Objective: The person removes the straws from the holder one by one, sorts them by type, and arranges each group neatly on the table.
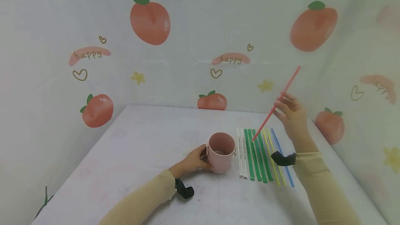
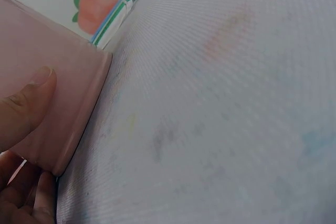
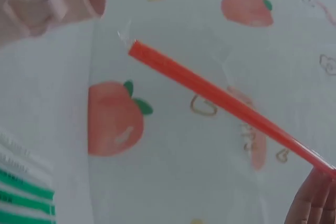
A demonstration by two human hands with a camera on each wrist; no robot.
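Note:
A pink cup with small side handles stands upright on the table, its mouth facing up. My left hand grips it from the left. In the left wrist view the thumb presses the cup's wall low down, and the other fingers curl by its base. Raised over the right side of the table, my right hand pinches a long red straw around its middle. The straw slants, its lower end toward the cup side. A bit of clear wrapper sticks out past that end in the right wrist view.
To the cup's right lie straws in a row: white-wrapped ones, several green-wrapped ones, yellow ones and a blue one. A white curtain printed with peaches hangs behind the table.

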